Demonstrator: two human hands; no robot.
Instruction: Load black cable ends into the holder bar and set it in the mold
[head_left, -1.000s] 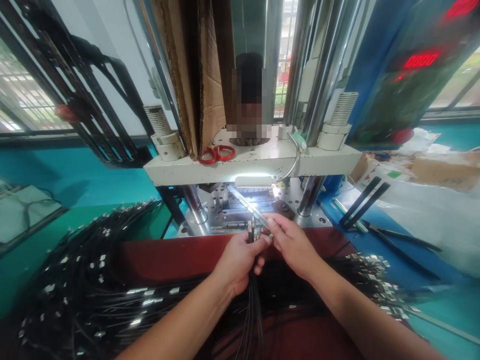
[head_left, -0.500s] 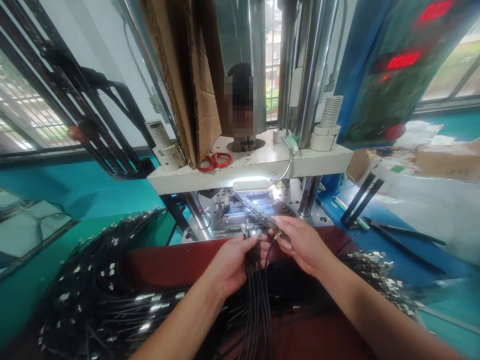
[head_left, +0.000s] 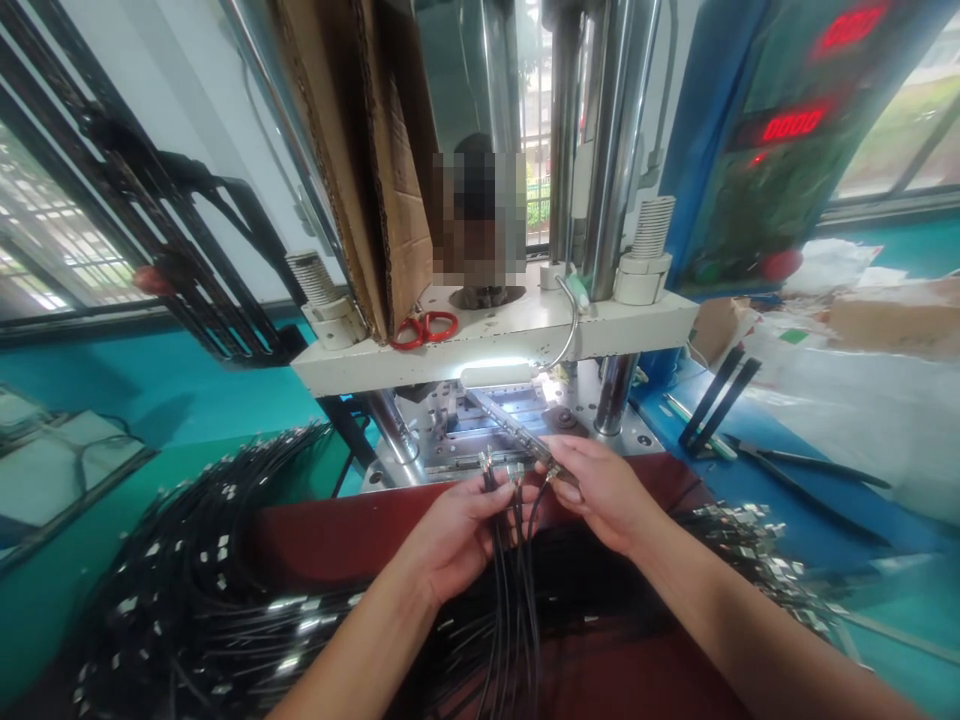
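Several black cables (head_left: 504, 590) with small metal connectors at their upper ends hang from my left hand (head_left: 469, 530), whose fingers are closed round them. My right hand (head_left: 589, 485) grips the near end of a long metal strip (head_left: 510, 420) that slants up and left under the press. One cable's metal end (head_left: 553, 473) touches the strip beside my right fingers; whether it sits in the strip I cannot tell. Both hands are close together in front of the press bed (head_left: 487, 410).
Bundles of black cables lie left (head_left: 202, 560) and right (head_left: 750, 550) on the dark red surface (head_left: 322, 525). Red-handled scissors (head_left: 424, 328) and cardboard (head_left: 405, 200) rest on the white press plate (head_left: 495, 345). Black-handled pliers (head_left: 802, 480) lie on the blue surface at right.
My left thumb and fingers have shifted slightly on the cables, and the connector ends are a little more spread. My right hand keeps its grip on the strip. The view has moved slightly.
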